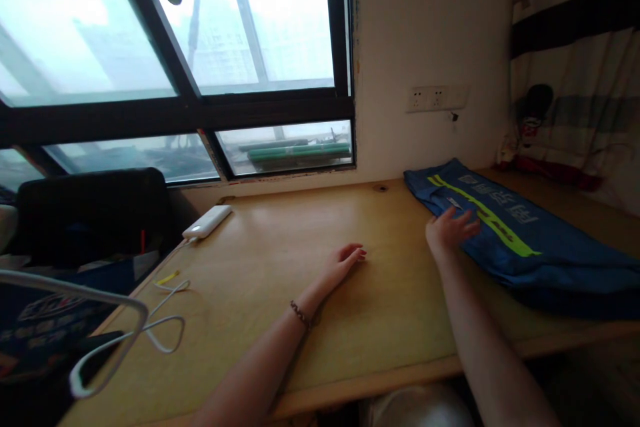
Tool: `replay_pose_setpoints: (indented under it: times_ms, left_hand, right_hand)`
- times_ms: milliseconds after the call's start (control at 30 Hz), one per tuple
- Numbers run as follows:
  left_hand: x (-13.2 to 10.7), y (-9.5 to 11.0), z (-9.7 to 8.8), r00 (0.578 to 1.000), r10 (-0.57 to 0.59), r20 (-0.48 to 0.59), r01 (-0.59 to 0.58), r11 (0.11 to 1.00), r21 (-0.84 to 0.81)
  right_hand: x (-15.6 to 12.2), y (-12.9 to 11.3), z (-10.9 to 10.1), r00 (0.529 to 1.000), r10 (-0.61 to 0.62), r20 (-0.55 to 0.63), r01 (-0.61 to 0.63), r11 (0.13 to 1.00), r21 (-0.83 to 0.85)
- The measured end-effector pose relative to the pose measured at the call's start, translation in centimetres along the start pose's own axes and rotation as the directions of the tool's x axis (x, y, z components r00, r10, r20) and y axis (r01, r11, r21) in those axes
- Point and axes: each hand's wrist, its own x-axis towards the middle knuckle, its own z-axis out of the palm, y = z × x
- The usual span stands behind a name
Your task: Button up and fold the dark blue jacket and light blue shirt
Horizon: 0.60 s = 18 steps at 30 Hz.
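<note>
My left hand [346, 260] rests on the wooden table [280, 253] with its fingers loosely bent and nothing visible in them. A beaded bracelet [300, 315] circles that wrist. Farther right, my right hand [451, 230] is open with fingers spread, at the near left edge of a blue fabric bag [560, 230]. The bag lies flat and carries a yellow-green stripe and pale lettering. Whether the fingers touch its cloth or hover just above it, I cannot tell.
A white power bank [207, 222] lies at the table's left edge with a looped white cable [165, 307]. Behind the table are a dark-framed window [270, 110] and a wall socket [435, 99]. A black chair or bag [95, 207] stands left; a patterned curtain [575, 80] hangs right.
</note>
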Motion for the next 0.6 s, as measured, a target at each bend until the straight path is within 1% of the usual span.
replay_pose_setpoints:
  times_ms: [33, 67, 100, 133, 233, 267, 367, 433, 533, 600]
  left_hand:
    - [0.0, 0.0, 0.0, 1.0, 0.0, 0.002, 0.0, 1.0, 0.006]
    - [0.0, 0.0, 0.0, 1.0, 0.001, 0.004, -0.001, 1.0, 0.012]
    - [0.0, 0.0, 0.0, 1.0, 0.003, 0.003, -0.003, 1.0, 0.018]
    - [0.0, 0.1, 0.0, 1.0, 0.007, 0.001, -0.007, 1.0, 0.024]
    - [-0.1, 0.1, 0.1, 1.0, 0.026, 0.003, -0.026, 0.998, 0.051]
    - [-0.1, 0.1, 0.1, 0.999, 0.034, 0.011, -0.035, 0.998, 0.061]
    - [-0.2, 0.1, 0.0, 0.998, 0.05, 0.027, -0.052, 0.995, 0.085]
    - [-0.1, 0.0, 0.0, 0.998, 0.052, 0.026, -0.054, 0.994, 0.094]
    - [-0.1, -0.2, -0.1, 0.998, 0.052, 0.022, -0.054, 0.994, 0.094]
    - [-0.1, -0.3, 0.0, 0.999, 0.049, 0.023, -0.051, 0.995, 0.084]
  right_hand:
    - [0.7, 1.1, 0.6, 0.991, 0.137, -0.004, -0.137, 0.989, -0.053]
    - [1.1, 2.1, 1.2, 0.972, 0.235, 0.009, -0.233, 0.968, -0.092]
    - [1.3, 2.8, 1.7, 0.957, 0.288, 0.028, -0.283, 0.952, -0.118]
    - [1.4, 3.3, 2.2, 0.952, 0.303, 0.042, -0.295, 0.946, -0.133]
    - [1.2, 3.6, 2.7, 0.962, 0.264, 0.067, -0.253, 0.956, -0.147]
    - [1.1, 3.5, 2.6, 0.961, 0.258, 0.101, -0.241, 0.958, -0.154]
    - [1.2, 3.2, 2.3, 0.937, 0.218, 0.273, -0.175, 0.969, -0.175]
    - [1.3, 2.9, 2.0, 0.929, 0.141, 0.343, -0.091, 0.983, -0.157]
    - [1.3, 2.2, 1.7, 0.938, 0.006, 0.347, 0.026, 0.996, -0.087]
    - [0.9, 1.4, 1.5, 0.935, -0.068, 0.347, 0.087, 0.996, -0.038]
